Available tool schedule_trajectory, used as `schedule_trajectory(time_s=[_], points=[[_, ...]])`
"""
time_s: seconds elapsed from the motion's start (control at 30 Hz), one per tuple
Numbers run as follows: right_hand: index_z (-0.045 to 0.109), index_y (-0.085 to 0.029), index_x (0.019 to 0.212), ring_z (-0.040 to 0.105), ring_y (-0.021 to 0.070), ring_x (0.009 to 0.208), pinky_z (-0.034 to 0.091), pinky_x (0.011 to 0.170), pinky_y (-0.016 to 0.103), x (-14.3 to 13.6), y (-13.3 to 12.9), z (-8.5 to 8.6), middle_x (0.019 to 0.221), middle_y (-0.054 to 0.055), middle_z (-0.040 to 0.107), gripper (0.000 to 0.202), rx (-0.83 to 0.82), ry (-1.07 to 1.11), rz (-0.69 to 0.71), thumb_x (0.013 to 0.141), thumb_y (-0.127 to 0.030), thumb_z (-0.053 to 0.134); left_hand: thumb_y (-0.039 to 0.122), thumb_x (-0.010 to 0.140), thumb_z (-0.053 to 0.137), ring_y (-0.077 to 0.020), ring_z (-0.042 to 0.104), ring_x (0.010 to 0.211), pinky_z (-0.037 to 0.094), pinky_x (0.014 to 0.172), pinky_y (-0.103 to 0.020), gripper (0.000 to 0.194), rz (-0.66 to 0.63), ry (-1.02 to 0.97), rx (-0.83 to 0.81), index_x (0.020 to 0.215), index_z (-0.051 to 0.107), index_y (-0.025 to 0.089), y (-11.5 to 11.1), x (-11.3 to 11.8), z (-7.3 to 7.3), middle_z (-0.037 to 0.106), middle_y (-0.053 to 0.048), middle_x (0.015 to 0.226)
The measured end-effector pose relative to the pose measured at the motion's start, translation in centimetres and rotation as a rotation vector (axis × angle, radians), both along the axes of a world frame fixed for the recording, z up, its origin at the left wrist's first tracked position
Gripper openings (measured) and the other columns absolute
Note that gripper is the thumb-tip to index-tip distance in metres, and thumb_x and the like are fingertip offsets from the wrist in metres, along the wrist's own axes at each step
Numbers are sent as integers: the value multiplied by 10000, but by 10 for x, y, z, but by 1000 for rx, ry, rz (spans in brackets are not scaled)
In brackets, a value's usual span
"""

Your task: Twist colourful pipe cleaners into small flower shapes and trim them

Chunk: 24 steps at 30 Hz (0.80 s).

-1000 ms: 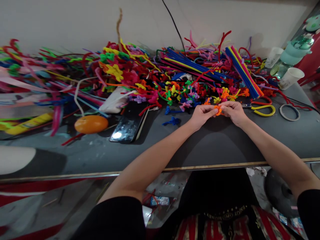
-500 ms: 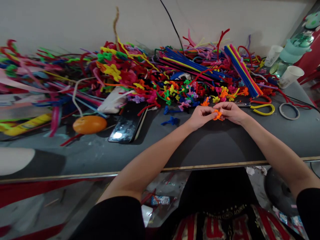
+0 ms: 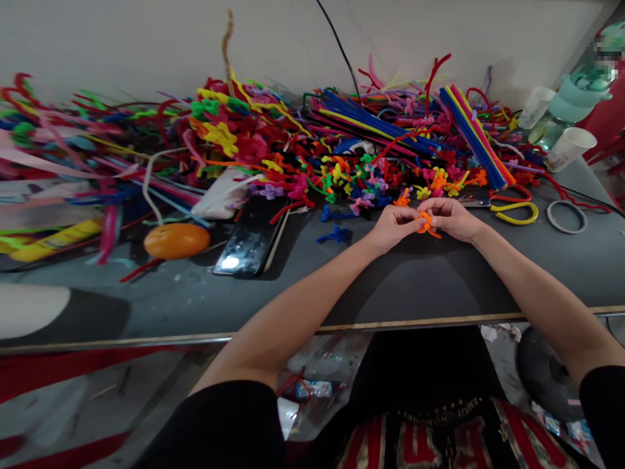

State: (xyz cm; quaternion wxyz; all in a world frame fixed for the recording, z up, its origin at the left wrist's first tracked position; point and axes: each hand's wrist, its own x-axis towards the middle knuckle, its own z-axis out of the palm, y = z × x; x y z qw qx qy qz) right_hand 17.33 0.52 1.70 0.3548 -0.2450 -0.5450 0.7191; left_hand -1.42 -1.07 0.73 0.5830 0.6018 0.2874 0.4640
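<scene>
My left hand (image 3: 394,228) and my right hand (image 3: 452,219) meet above the grey table (image 3: 415,280). Between them, pinched by the fingertips of both, is a small orange pipe-cleaner flower (image 3: 426,223), with a short orange end sticking out below it toward the right. Part of the flower is hidden behind the fingers. Left of my left hand, a blue pipe-cleaner flower (image 3: 334,234) lies by itself on the tabletop. Just beyond my hands sits a heap of small multicoloured pipe-cleaner flowers (image 3: 366,182).
Scissors with red and yellow handles (image 3: 517,212) and a roll of tape (image 3: 566,217) lie to the right. Paper cups (image 3: 571,148) and a bottle (image 3: 579,98) stand behind them. Leftward are a phone (image 3: 249,238) and an orange oval object (image 3: 176,241). Bundled pipe cleaners (image 3: 473,140) line the back.
The orange flower has turned a little between my fingers, and a short orange end now shows below it. Both hands stay in nearly the same place; the view has shifted slightly.
</scene>
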Motion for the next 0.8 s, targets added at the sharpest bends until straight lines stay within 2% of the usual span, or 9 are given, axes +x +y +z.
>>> schedule_trajectory(time_s=[0.17,0.3,0.43,0.6,0.7,0.8], points=[[732,-171,1053,582,52,602,461,572,164,1,-1,3,670,-63,612,454,35,-23,52,663,-321,910,631,638,841,-104,613,565,515,558,-235,481,-25,32,-1,701,781,158,-1,-1,-2,716,-38,652],[719,-164,1086,562,55,632,453,586,171,1,-2,5,696,-61,596,472,50,-50,24,669,-289,902,624,661,828,-106,620,567,517,555,-230,471,-5,84,42,734,796,159,0,-3,-4,732,-45,670],[709,-165,1092,518,42,620,458,591,168,0,-3,6,703,-77,543,494,56,-79,29,645,-240,905,554,660,844,-121,629,568,511,557,-232,409,-9,177,79,716,796,152,-1,-4,-2,742,-50,665],[702,-176,1095,513,35,626,478,607,173,-1,-7,10,738,-83,481,514,0,-91,43,620,-205,897,457,693,818,-100,585,540,445,530,-213,314,-24,263,146,698,791,145,-1,-3,-1,732,-38,647],[702,-178,1073,493,30,585,405,503,158,-3,-9,12,746,-77,482,487,-20,-90,-3,623,-217,886,439,709,806,-83,542,514,394,499,-208,307,23,255,132,706,776,134,0,-2,-4,694,-24,609],[708,-165,1024,419,28,511,287,417,167,-5,-8,10,698,-68,491,354,-47,-63,-92,719,-314,807,462,729,796,-74,534,525,401,516,-207,330,89,182,92,718,757,135,2,0,-7,678,-14,615]])
